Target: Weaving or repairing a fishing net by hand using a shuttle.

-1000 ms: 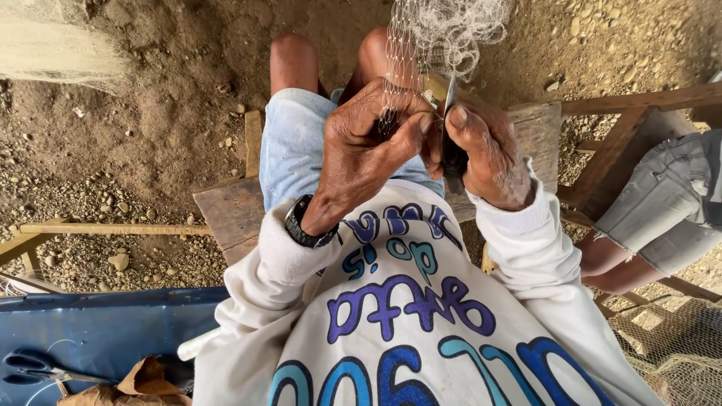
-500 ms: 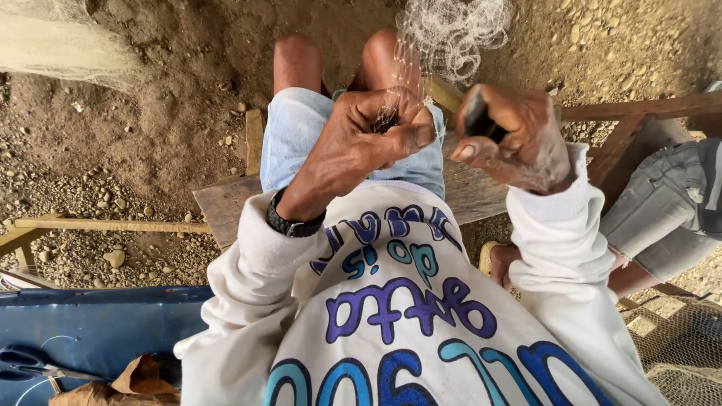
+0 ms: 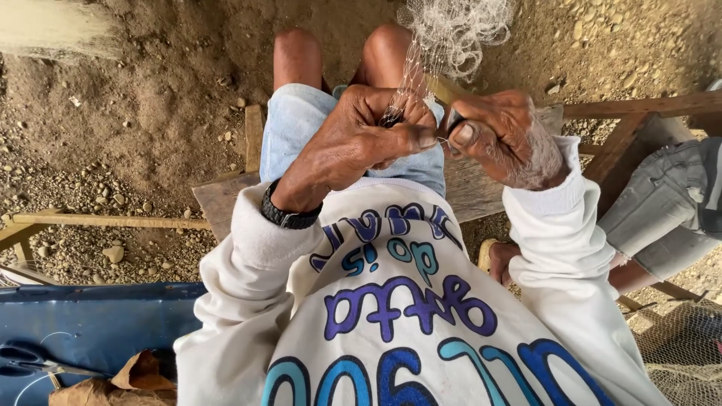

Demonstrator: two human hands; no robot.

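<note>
My left hand pinches a fine white fishing net that runs up from my fingers to a bunched mass beyond my knees. My right hand sits close beside it, fingers closed on a small dark netting tool and a thin line between the two hands. A black watch is on my left wrist. Both arms wear white sleeves over a white shirt with blue and purple lettering. I sit on a wooden bench in light denim shorts.
Bare dirt and pebbles lie around the bench. A blue surface at lower left holds scissors and brown paper. Another person's leg in grey shorts sits at right on a wooden frame. More netting lies at lower right.
My right hand swung out to the right and upward, then came back in against the left hand. The left hand kept its pinch on the net.
</note>
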